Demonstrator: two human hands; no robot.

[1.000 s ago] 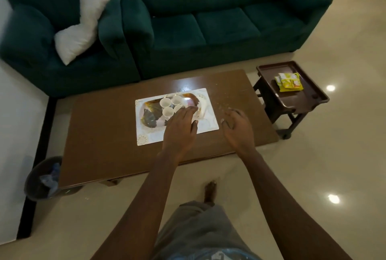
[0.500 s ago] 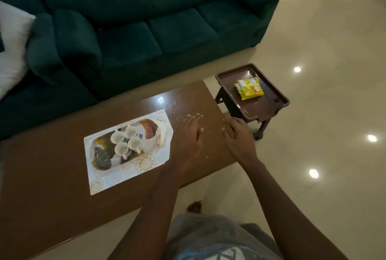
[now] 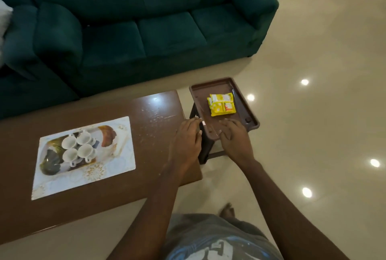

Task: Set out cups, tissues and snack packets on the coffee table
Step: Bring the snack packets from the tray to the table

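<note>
Several small white cups stand together on a printed white tray on the brown coffee table. Yellow snack packets lie on a dark brown side tray table just right of the coffee table. My left hand hovers over the coffee table's right end, fingers extended, holding nothing. My right hand reaches over the near edge of the side tray, fingers loosely spread, short of the packets. No tissues are visible.
A dark green sofa runs along the far side of the coffee table, with an armchair at the left. Glossy beige floor spreads to the right. My bare foot stands near the table's front.
Both hands moved right, away from the cup tray toward the side tray table. The view swung right and closer to the snack packets.
</note>
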